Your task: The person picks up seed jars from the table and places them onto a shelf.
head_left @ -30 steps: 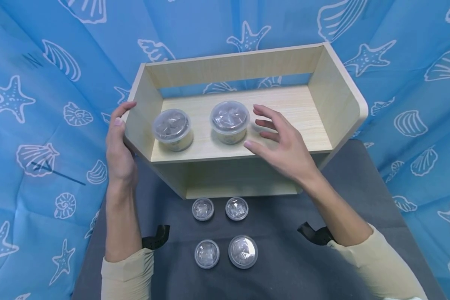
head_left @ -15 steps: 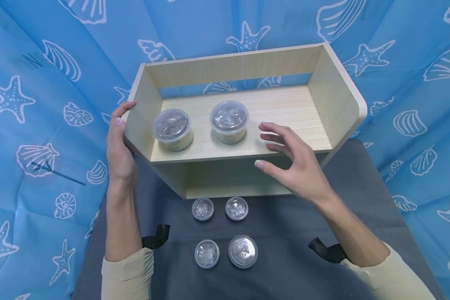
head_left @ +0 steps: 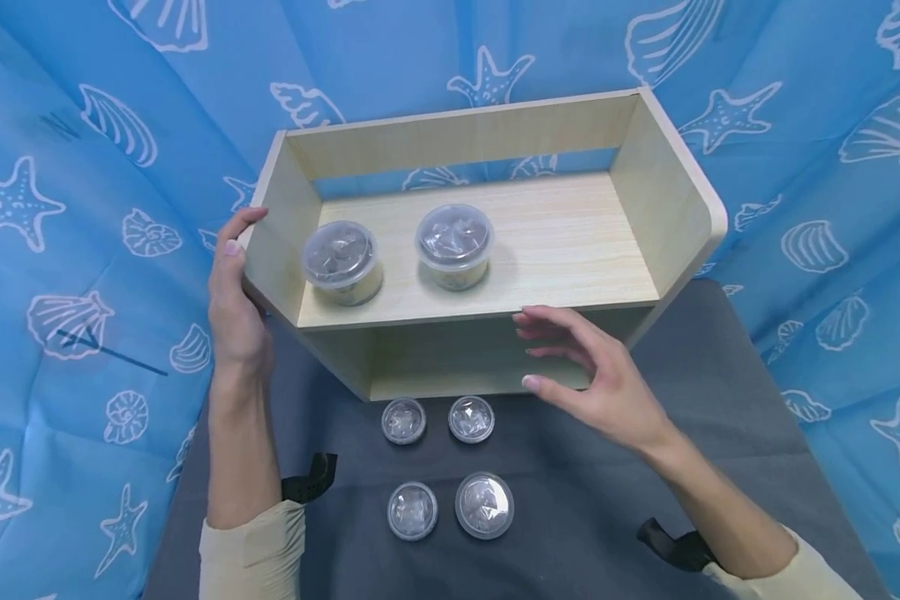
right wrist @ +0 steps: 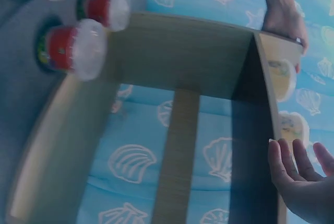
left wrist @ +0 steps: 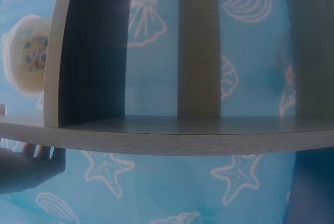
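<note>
Shelf (head_left: 562,237) is pale wood-grain board, boxy. On its top board, left to middle, sit two round plastic tubs (head_left: 342,265) (head_left: 454,250), yellowish sides, clear lids (head_left: 340,250) over crinkled wrapping (head_left: 454,236); contents unclear. Left hand (head_left: 236,312) grips shelf's left side edge; right hand (head_left: 603,383) near shelf's front edge, thumb and fingers wide apart. Before shelf: four more tubs (head_left: 403,421) (head_left: 472,419) (head_left: 412,511) (head_left: 484,506) on grey cloth (head_left: 577,533), two red-sided.

No txt I can read for sure on my feeds. Head cam, upper L of frame: faint N-like mark (head_left: 60,127) on the blue curtain (head_left: 15,275); lower, mid-L, dark arrow-like stroke (head_left: 112,352) on same. R wrist cam, upper L: label print on red tub (right wrist: 60,48), too blurry. L wrist cam, far L: print on yellowish tub (left wrist: 30,55), illegible.
</note>
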### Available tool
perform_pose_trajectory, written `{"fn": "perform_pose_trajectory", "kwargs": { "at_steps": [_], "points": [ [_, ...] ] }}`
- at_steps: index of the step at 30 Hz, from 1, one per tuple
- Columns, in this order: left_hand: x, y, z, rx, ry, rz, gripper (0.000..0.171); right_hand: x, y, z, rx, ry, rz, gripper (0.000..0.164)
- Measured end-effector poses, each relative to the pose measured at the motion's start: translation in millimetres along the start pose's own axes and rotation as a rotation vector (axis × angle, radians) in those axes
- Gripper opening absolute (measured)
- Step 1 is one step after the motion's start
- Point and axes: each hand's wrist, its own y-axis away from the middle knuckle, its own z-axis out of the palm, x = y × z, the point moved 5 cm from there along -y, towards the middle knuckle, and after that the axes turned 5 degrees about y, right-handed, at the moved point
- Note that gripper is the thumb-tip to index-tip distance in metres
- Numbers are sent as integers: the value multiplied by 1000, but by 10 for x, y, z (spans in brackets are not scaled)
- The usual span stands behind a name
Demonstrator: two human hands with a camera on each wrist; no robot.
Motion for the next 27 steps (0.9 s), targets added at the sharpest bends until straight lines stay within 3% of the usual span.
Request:
{"fn": "perform_pose_trajectory", "kwargs": {
  "at_steps": [6,17,27],
  "points": [
    [4,13,-26,15,-53,19,43,159,159,120,-31,-30,42,70],
    [-2,-11,6,-8,-47,23,45,410,420,409,-27,-60,-41,59],
    [7,-7,-2,3,-61,20,45,663,642,729,-130,14,80,51]
  ]
}}
